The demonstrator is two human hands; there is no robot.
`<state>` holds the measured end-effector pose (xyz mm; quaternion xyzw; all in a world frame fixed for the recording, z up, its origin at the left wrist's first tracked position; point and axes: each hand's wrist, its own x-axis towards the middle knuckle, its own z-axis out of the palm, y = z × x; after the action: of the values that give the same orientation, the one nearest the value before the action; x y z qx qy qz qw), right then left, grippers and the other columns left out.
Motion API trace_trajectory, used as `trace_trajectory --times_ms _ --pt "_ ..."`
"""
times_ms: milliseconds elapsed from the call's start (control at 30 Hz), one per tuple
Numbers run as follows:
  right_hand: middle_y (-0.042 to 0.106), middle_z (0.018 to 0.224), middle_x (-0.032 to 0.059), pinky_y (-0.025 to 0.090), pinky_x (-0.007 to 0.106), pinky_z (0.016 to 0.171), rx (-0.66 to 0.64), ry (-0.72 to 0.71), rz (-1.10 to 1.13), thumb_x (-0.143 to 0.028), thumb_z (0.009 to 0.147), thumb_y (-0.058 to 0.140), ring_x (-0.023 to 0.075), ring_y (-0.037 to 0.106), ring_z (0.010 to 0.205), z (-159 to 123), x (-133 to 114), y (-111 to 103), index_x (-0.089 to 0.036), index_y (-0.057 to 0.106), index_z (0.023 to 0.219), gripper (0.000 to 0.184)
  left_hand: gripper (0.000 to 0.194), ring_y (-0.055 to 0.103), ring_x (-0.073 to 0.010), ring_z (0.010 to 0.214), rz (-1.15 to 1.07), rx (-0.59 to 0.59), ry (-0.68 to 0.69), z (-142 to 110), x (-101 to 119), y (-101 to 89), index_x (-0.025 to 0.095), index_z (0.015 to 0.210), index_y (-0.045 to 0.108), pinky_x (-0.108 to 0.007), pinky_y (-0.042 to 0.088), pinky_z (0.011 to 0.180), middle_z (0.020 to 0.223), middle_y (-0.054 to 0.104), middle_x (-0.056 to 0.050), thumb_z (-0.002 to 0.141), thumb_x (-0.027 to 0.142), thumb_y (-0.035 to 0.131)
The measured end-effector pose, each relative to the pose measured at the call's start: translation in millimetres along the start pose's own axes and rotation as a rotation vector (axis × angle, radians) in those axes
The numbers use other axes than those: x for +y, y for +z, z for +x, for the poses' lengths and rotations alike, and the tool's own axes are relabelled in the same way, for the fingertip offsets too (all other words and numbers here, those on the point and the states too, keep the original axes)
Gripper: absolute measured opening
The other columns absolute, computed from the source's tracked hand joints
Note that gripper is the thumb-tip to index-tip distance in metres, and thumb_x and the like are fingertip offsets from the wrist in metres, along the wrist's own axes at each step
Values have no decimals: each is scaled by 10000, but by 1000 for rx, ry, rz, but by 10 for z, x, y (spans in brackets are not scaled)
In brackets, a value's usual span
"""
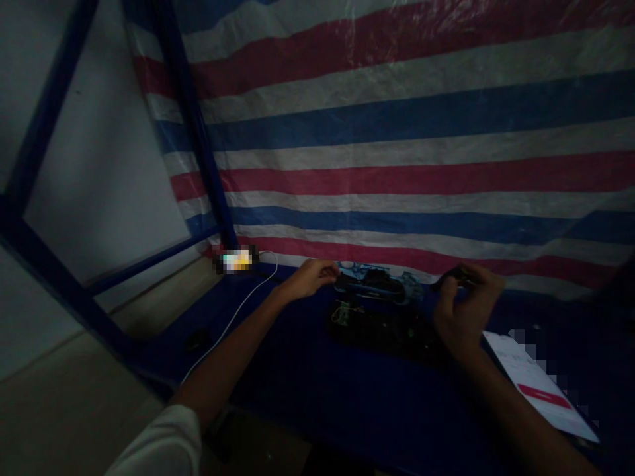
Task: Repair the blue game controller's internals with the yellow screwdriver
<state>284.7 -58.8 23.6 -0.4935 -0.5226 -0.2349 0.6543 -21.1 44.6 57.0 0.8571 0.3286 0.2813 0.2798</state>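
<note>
A light-blue plastic frame (381,284), with dark parts and thin wires in it, stands toward the back of the blue surface. My left hand (315,276) has its fingers pinched at the frame's left end. Just in front of it lies a long black casing (381,330) with a small green circuit board (342,312) and loose wires at its left end. My right hand (469,304) is raised to the right of the frame, fingers closed around a dark tool (443,277) with a touch of yellow. The dim light hides the tool's exact kind.
A lit phone-like screen (238,260) stands at the back left, with a white cable (243,301) running toward me. A small dark object (197,340) lies at left. At right is a white printed sheet (540,387). Blue posts (193,125) and a striped tarp (397,132) enclose the back.
</note>
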Motion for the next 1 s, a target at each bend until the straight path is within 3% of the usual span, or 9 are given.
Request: trace_trajectory --times_ms 100,233,600,1000 --pt "562 1161 162 502 568 895 1 -8 -7 -298 922 526 340 555 1081 0 -8 -4 -183 558 1241 340 118 705 -169 868 98 71 -14 -113 -236 -92 134 997 724 -255 516 802 933 753 -57 896 96 674" --pt "565 1149 161 492 588 898 2 2 2 -300 916 530 353 558 1081 7 -30 -13 -197 564 1230 332 124 695 -169 871 255 60 0 -222 -396 -157 137 980 729 -244 500 790 948 737 -62 908 91 639" --pt "574 1130 158 477 607 924 -21 -8 24 -291 901 547 356 559 1078 0 -64 -22 -201 574 1224 337 214 677 -164 856 399 -107 -69 -279 -460 -167 143 1018 731 -230 462 763 921 737 -49 875 48 604" --pt "580 1107 139 486 593 900 -35 -56 16 -276 909 537 340 560 1044 -1 -95 -26 -215 574 1232 331 255 687 -143 801 354 -169 -127 -289 -545 -170 134 973 745 -200 460 705 864 753 -38 821 7 585"
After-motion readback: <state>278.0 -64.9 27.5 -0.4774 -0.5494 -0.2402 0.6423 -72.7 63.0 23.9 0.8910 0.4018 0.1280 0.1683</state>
